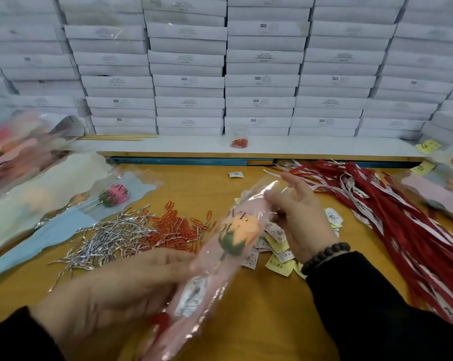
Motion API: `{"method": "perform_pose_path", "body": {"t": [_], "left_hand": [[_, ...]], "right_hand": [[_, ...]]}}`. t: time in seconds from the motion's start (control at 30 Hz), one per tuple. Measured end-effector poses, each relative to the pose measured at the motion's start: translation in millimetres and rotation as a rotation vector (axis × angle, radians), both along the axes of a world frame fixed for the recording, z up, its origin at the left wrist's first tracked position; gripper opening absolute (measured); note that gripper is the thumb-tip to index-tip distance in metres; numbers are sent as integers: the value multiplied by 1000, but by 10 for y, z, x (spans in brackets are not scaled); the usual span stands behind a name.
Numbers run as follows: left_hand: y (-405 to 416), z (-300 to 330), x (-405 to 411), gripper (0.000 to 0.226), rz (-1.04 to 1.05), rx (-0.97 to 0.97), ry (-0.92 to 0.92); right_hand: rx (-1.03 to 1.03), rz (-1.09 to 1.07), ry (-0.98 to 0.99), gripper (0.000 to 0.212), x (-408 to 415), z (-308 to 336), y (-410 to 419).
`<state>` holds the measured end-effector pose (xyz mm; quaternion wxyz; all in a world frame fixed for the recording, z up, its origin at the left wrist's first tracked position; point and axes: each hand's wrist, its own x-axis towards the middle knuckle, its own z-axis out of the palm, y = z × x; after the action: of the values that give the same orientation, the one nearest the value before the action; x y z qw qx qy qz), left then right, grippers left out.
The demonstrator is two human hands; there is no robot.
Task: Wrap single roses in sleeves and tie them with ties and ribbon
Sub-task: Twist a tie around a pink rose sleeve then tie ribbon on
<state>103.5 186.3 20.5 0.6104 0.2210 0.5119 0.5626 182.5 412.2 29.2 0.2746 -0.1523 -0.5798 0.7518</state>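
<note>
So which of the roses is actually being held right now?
The peach rose inside the pink sleeve, gripped by both hands. The pink rose lies untouched on the table, left.

Both forearms wear long black fabric sleeves. The black left sleeve (16,334) enters from about 7 o'clock and ends at the wrist, its cuff edge soft and slightly blurred. The black right sleeve (371,308) enters from about 5 o'clock, looks matte and loosely creased, and fills much of that corner. At its cuff, the right wrist carries a bracelet of round dark brown beads (324,256), strung in a single row. The bare left hand (110,290) and bare right hand (301,217) show no rings or gloves.
</note>
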Motion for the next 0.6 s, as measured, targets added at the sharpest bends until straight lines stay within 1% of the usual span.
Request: {"method": "perform_pose_path", "body": {"t": [0.03, 0.1, 0.17, 0.27, 0.33, 0.37, 0.43, 0.47, 0.53, 0.6], "left_hand": [[7, -3, 7, 62, -39, 28, -3], [52, -5, 2, 51, -1, 46, 60], [134, 25, 21, 38, 150, 36, 119], [283, 68, 16, 26, 436, 80, 158], [393, 94, 7, 26, 601, 95, 221], [443, 105, 7, 25, 683, 103, 263], [520, 115, 23, 17, 825, 156, 329], [543, 111, 33, 16, 883, 183, 368], [573, 84, 54, 14, 985, 207, 463], [577, 48, 58, 12, 1074, 211, 550]], "right_hand": [[-28, -19, 15, 47, 4, -1, 39], [-92, -54, 22, 45, -4, -13, 99], [-97, -91, -45, 49, -24, -22, 117], [26, -146, -217, 53, -42, -35, 87], [106, -144, -290, 44, -17, -6, 38], [146, -100, -314, 36, 4, 16, 4], [273, 71, -377, 24, 47, 59, -80], [362, 174, -415, 25, 71, 84, -133], [551, 353, -480, 36, 115, 140, -258], [757, 474, -545, 45, 142, 196, -366]]}}
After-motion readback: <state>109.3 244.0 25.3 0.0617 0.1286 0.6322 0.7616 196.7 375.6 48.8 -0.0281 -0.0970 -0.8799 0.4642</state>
